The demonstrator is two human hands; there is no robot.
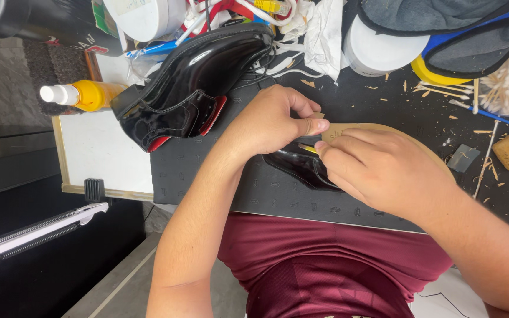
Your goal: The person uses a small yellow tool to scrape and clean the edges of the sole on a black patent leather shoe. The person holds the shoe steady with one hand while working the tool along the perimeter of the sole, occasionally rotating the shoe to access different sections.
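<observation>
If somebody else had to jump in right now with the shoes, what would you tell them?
Left hand: pinching the edge of the tan sole of the shoe being worked on, thumb pressed down at its near end.
Right hand: lying over the same black shiny shoe, fingers curled by the sole edge; something thin and yellow pokes out between the hands, too hidden to name.
The shoe lies sole-up on the dark mat in front of the person.
The second black shoe lies untouched on the mat, further back.
Shavings litter the mat, so some trimming looks done. How much remains cannot be told.
</observation>
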